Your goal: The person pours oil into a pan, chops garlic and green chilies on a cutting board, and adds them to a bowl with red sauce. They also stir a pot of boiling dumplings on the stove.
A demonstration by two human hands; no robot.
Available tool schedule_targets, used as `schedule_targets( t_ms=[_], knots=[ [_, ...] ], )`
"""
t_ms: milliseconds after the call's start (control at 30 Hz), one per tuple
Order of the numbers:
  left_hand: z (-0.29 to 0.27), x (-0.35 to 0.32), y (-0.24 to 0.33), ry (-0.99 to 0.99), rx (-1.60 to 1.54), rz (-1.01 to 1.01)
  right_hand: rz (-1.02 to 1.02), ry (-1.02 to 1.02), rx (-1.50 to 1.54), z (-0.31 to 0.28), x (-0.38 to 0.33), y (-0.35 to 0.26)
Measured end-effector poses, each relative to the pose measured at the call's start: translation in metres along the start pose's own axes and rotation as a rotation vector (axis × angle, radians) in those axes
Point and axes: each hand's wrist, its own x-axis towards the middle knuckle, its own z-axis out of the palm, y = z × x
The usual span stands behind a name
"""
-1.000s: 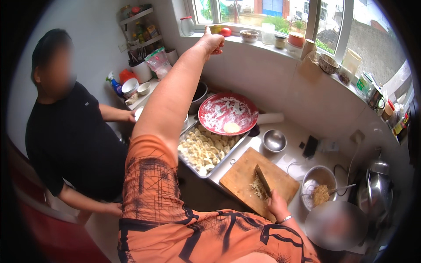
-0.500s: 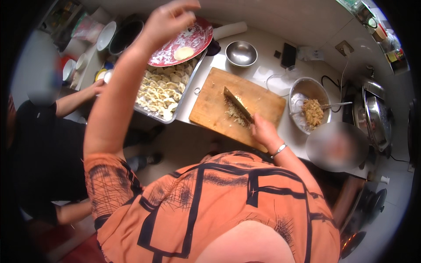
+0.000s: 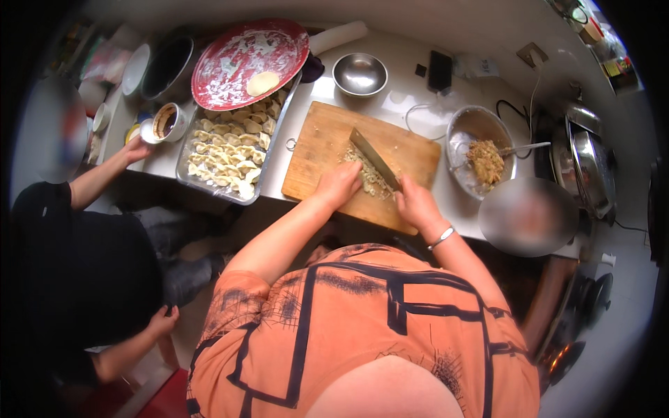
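On the wooden cutting board lies a pile of pale chopped bits that look like garlic. A cleaver rests over the pile, its blade slanting away to the left. My right hand is closed round the cleaver's handle. At the pile's left side, close to the blade, is my left hand. Its fingers are curled in, touching the chopped bits; anything inside them is hidden.
Left of the board, a metal tray holds rows of dumplings, with a floury red plate carrying one dough wrapper above. Behind stands a small steel bowl; a filling bowl is at right. Another person's hand holds a white cup.
My left hand has come down from above the red plate to the chopped bits on the board. The cleaver stays in my right hand. The view has shifted slightly.
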Motion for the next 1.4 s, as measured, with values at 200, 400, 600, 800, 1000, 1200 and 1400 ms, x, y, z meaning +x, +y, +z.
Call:
schedule_targets(
  t_ms=[200, 400, 600, 800, 1000, 1200, 1400],
  knots=[
    [0.015, 0.014, -0.009, 0.012, -0.043, 0.054, 0.197, -0.041, 0.143, -0.01, -0.012, 0.005],
    [-0.018, -0.017, -0.019, -0.038, -0.207, -0.05, 0.057, 0.017, 0.155, -0.013, 0.0, 0.0],
    [-0.023, -0.013, -0.008, -0.174, -0.151, 0.072, 0.082, 0.106, 0.167, -0.003, -0.022, 0.002],
    [0.005, -0.003, 0.015, -0.274, 0.038, 0.591, 0.126, 0.007, 0.318, 0.0, -0.018, 0.002],
    [0.035, -0.031, 0.051, -0.19, 0.214, 0.705, 0.231, 0.249, 0.064, -0.002, -0.088, -0.007],
    [-0.008, -0.055, 0.033, -0.005, 0.29, 0.432, 0.259, 0.178, -0.002, 0.031, -0.116, -0.051],
    [-0.058, -0.039, -0.036, 0.12, 0.121, 0.008, 0.152, 0.141, 0.03, 0.04, -0.082, -0.061]
  ],
)
